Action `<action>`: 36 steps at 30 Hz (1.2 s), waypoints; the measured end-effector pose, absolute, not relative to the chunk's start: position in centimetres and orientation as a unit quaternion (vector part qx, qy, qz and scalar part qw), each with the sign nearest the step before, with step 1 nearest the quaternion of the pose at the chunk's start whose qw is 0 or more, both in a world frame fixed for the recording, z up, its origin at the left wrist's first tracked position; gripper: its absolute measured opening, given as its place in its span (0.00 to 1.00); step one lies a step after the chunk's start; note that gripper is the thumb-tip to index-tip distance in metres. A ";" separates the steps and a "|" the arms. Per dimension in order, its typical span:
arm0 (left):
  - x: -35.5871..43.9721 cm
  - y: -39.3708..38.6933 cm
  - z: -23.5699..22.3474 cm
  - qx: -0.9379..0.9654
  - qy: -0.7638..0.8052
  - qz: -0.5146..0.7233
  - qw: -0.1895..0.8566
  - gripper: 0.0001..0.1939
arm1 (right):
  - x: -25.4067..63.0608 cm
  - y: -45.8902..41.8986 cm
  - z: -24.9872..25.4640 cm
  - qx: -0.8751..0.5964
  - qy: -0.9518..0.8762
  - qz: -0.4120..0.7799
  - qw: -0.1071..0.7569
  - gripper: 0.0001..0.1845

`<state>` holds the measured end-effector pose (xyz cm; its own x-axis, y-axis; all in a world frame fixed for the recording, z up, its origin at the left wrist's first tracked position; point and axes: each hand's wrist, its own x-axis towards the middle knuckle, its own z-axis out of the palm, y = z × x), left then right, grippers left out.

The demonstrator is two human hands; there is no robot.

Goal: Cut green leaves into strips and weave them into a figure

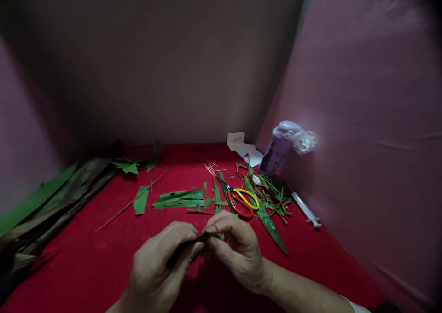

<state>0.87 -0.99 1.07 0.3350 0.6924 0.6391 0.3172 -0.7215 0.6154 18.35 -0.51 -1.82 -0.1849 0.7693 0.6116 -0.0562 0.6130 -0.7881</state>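
My left hand [157, 264] and my right hand [236, 248] meet low in the middle, over a red cloth surface [90, 262]. Both are closed around a dark green leaf strip [193, 247] that runs between them. The fingertips of both hands pinch it near its middle. Just beyond my right hand lie scissors [241, 200] with one red and one yellow handle, blades pointing away.
Cut green leaf pieces [179, 199] lie beyond the hands. Long whole leaves [51, 193] are piled at the left. Thin sticks [211, 167], a purple bottle with a plastic-wrapped top [278, 152], a syringe [305, 208], white paper [241, 145] and leaf scraps [272, 195] sit at the right. Pink walls enclose the area.
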 end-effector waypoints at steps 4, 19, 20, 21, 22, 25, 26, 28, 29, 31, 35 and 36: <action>0.9 -0.9 1.1 0.809 0.297 0.487 0.142 0.09 | 18.2 -0.6 -1.8 -0.258 -0.651 0.391 0.597 0.11; 0.9 -0.9 2.2 0.800 0.330 0.457 0.204 0.06 | 18.0 -0.2 -2.0 -0.275 -0.613 0.457 0.582 0.06; 0.9 -0.9 2.2 0.800 0.331 0.457 0.204 0.06 | 18.1 -0.2 -2.0 -0.279 -0.612 0.461 0.579 0.06; 0.8 -0.9 2.1 0.799 0.332 0.456 0.206 0.06 | 18.1 -0.2 -2.0 -0.279 -0.616 0.463 0.574 0.06; 0.8 -0.9 1.9 0.798 0.335 0.455 0.211 0.06 | 18.1 -0.2 -2.0 -0.284 -0.614 0.465 0.571 0.05; 0.7 -0.9 1.6 0.794 0.334 0.456 0.223 0.07 | 18.1 -0.2 -1.8 -0.281 -0.611 0.480 0.563 0.04; 0.7 -0.9 1.5 0.793 0.330 0.458 0.226 0.08 | 18.1 -0.2 -1.8 -0.278 -0.609 0.485 0.563 0.04; 0.7 -0.9 1.5 0.791 0.324 0.467 0.227 0.08 | 18.0 -0.2 -1.7 -0.276 -0.604 0.492 0.563 0.03; 0.7 -1.0 1.5 0.789 0.322 0.471 0.228 0.09 | 18.0 -0.2 -1.8 -0.275 -0.602 0.496 0.562 0.03; 0.8 -1.0 1.4 0.785 0.324 0.475 0.232 0.09 | 17.9 -0.2 -1.9 -0.275 -0.600 0.502 0.559 0.03; 0.8 -1.4 1.0 0.774 0.344 0.465 0.258 0.07 | 18.0 -0.3 -2.2 -0.282 -0.603 0.496 0.557 0.03; 0.8 -1.5 0.9 0.766 0.360 0.461 0.267 0.06 | 18.0 -0.4 -2.2 -0.286 -0.607 0.489 0.557 0.03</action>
<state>0.83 -1.50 0.94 0.3150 0.7977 0.5143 0.3053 -0.5982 0.7409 18.01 -0.37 -2.23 -0.2164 0.8919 0.3970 -0.1973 0.3583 -0.9125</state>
